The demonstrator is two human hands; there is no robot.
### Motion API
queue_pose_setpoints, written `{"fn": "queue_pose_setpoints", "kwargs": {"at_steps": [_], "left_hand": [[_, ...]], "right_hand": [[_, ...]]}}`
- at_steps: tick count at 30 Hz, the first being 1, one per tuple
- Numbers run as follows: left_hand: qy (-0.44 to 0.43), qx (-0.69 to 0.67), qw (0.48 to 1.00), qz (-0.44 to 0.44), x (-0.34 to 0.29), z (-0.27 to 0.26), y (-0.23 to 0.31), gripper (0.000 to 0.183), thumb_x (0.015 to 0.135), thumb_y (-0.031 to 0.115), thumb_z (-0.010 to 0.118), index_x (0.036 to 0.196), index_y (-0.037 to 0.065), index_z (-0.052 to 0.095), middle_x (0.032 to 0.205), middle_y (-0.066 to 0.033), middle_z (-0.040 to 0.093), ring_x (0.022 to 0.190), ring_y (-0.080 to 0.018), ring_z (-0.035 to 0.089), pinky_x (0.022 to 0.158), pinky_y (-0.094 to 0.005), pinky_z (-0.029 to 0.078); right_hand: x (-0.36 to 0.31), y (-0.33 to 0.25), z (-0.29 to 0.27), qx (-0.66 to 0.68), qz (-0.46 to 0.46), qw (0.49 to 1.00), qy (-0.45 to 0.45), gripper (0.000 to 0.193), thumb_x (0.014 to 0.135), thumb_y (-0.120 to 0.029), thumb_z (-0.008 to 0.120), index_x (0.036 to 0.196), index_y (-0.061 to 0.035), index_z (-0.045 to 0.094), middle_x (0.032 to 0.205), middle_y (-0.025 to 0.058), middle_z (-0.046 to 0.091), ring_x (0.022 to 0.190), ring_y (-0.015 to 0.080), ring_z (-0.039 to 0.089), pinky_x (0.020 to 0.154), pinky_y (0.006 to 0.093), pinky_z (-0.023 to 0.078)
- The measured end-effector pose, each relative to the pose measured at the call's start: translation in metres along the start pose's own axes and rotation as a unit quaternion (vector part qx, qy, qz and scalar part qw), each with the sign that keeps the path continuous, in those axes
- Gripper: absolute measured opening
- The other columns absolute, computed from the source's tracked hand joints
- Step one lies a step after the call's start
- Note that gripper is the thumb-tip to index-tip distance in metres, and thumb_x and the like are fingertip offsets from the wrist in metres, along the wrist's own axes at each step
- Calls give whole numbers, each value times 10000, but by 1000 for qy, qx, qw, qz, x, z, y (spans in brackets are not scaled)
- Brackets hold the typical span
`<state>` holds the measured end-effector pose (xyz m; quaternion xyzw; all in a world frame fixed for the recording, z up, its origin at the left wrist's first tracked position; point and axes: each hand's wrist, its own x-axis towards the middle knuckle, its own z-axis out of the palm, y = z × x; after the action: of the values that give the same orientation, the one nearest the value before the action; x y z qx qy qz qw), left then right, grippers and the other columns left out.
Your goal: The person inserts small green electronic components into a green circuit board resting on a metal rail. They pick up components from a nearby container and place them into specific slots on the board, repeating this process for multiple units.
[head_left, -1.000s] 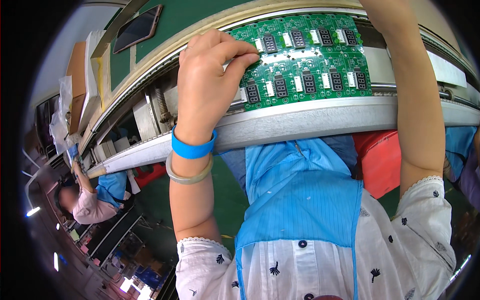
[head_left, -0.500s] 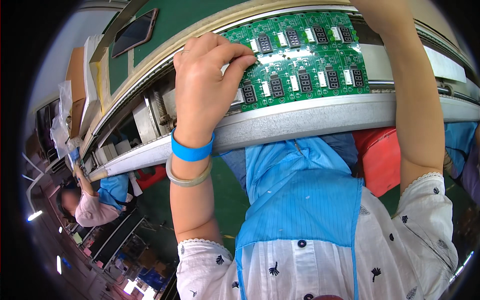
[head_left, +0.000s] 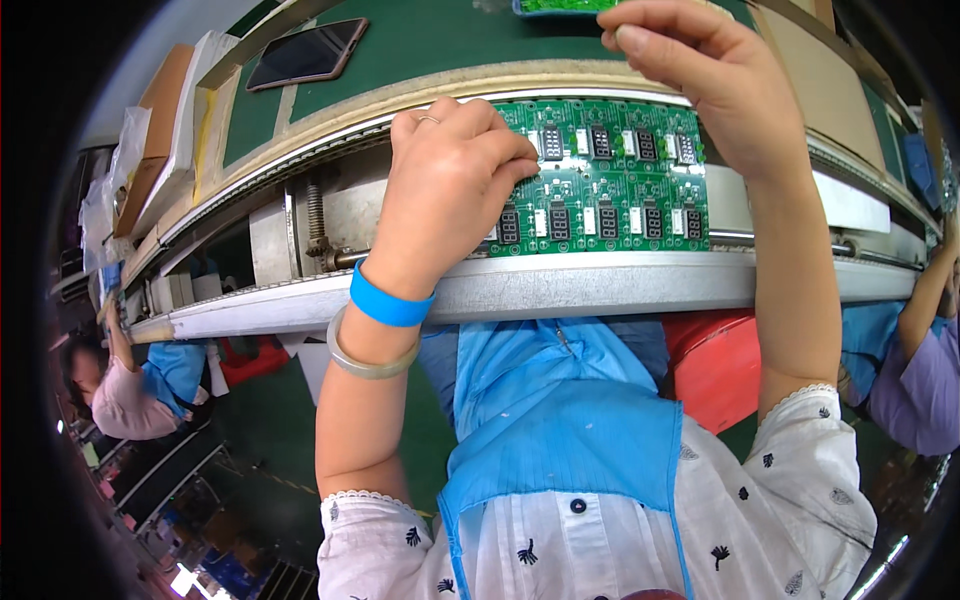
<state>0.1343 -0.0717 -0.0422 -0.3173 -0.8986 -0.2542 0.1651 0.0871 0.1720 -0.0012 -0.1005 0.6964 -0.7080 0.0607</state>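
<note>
A green circuit-board panel (head_left: 620, 175) lies across the metal rails of a conveyor, bearing two rows of black digit displays (head_left: 608, 222) and white connectors (head_left: 635, 220). Over its left end is my left hand (head_left: 450, 185), thumb and forefinger pressed together close to the board's surface. Whatever sits between those fingertips is hidden. Beyond the panel's far right corner my right hand (head_left: 715, 85) is raised, its fingers bent and thumb against them, beside a blue tray (head_left: 535, 14) of small green parts (head_left: 570, 4). I cannot make out anything in that pinch.
A phone (head_left: 308, 54) lies on the green tabletop (head_left: 430, 45) at the far left. The conveyor's near metal rail (head_left: 590, 283) runs between me and the board. Co-workers sit at the left (head_left: 140, 390) and right (head_left: 915, 370). A cardboard box (head_left: 155, 140) stands at the left.
The view has shifted, so the board appears lower and the green-part tray shows at the top. My right hand, cut off before, is now in view. My left hand stays at the board's left end.
</note>
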Motion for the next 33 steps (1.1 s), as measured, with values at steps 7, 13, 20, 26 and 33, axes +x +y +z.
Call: {"fn": "queue_pose_setpoints", "kwargs": {"at_steps": [7,13,20,26,33], "left_hand": [[5,-5,999,-36,-4,0,1,65,789,144,801,832,125,756,845,0,637,908,-223,608,847,-395,365],[13,-6,999,-40,-6,-1,-2,77,792,146,800,848,125,751,873,2,643,926,-221,609,850,-393,365],[29,-4,999,-30,-8,3,-3,38,801,168,779,796,131,771,819,3,613,907,-218,594,847,-418,355],[26,15,1000,4,-9,2,-4,60,827,132,753,884,113,752,864,-7,617,919,-220,596,845,-396,356],[44,22,999,11,-10,5,-6,58,823,126,750,880,123,742,848,-8,602,919,-228,587,854,-399,359]], "right_hand": [[-13,13,-15,-4,13,999,-51,246,947,-95,728,1175,-4,721,1079,98,747,1023,158,708,906,284,546],[-21,20,-12,-35,6,998,-53,240,938,-95,743,1159,-2,727,1034,85,749,977,146,700,874,266,534],[-39,14,7,-157,1,987,-15,243,900,-178,797,1041,20,777,930,32,752,837,96,656,754,244,518],[-55,22,15,-260,-1,965,-16,213,915,-159,770,1061,-4,780,942,44,767,865,91,676,786,243,528],[-50,30,24,-457,-193,868,-31,108,854,-146,786,919,-60,778,890,72,696,874,259,652,789,362,521]]}}
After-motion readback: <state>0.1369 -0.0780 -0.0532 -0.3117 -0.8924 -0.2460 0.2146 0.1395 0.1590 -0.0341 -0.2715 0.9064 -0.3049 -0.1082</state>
